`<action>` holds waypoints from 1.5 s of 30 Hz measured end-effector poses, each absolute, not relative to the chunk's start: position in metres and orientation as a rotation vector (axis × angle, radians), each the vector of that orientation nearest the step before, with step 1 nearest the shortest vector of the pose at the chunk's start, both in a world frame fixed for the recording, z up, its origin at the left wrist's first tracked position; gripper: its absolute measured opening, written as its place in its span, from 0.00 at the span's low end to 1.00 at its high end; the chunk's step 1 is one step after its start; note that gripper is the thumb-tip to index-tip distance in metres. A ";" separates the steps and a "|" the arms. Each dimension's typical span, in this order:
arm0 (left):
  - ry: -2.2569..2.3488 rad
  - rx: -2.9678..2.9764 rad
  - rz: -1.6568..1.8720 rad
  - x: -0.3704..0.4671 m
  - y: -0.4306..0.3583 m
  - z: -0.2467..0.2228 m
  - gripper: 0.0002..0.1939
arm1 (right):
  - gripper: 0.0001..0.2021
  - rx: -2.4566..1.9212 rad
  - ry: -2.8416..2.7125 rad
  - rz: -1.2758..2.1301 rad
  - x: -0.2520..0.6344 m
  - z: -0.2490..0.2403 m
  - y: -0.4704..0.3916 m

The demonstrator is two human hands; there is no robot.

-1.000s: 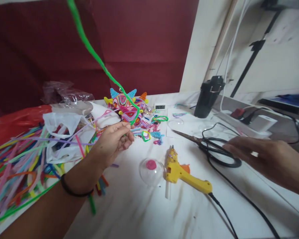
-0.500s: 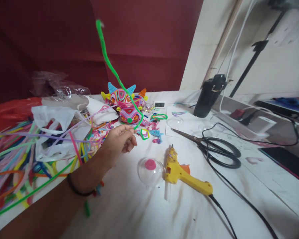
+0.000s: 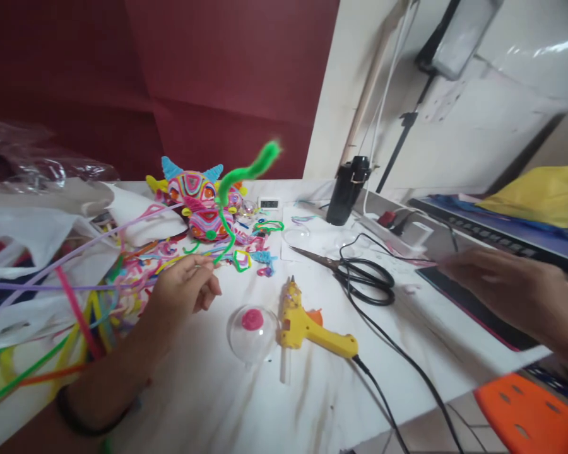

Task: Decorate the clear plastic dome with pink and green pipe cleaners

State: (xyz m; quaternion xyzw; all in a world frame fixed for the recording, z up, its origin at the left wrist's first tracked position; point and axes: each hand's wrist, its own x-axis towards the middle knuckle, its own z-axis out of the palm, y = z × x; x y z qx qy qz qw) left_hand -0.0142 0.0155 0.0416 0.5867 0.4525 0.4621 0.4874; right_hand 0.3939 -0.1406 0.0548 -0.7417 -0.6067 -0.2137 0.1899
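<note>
My left hand pinches a green pipe cleaner near its lower end; the rest rises in a bent, wavy line. My right hand, smeared by motion, hovers over a dark flat device at the right, and its fingers cannot be made out. In front of my left hand lies a clear plastic dome with a pink coil on it. Beside the dome rests a yellow hot glue gun. Black-handled scissors lie farther back. A colourful pipe-cleaner animal head with blue horns stands behind my left hand.
Loose pipe cleaners and white plastic wrapping fill the left side. At the back stand a small digital display and a black flask. A black cable crosses the right of the table. An orange stool is below.
My right hand has come into view at the right. The green pipe cleaner's free end has swung down and to the right, while my view has turned rightward.
</note>
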 end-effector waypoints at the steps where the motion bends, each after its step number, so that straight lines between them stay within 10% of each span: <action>1: 1.110 1.436 1.116 -0.014 0.016 0.042 0.07 | 0.05 -2.134 -1.704 -0.593 0.400 0.059 -0.130; 9: 1.174 1.600 1.076 -0.014 0.011 0.043 0.06 | 0.06 -2.151 -1.674 -0.784 0.367 0.078 -0.090; 12: 1.207 1.716 1.106 -0.016 0.009 0.040 0.07 | 0.04 -1.510 -1.897 -1.095 0.303 0.089 -0.094; 22: 1.255 2.195 1.176 -0.016 -0.008 0.045 0.09 | 0.07 -1.059 -2.406 -0.062 0.172 0.098 -0.021; 35: 1.006 2.271 0.925 -0.019 -0.005 0.035 0.10 | 0.10 -1.122 -2.588 0.200 0.192 0.108 -0.019; 45: 1.160 2.391 0.491 -0.005 -0.020 0.017 0.41 | 0.20 -1.538 -2.088 0.990 0.277 0.094 -0.053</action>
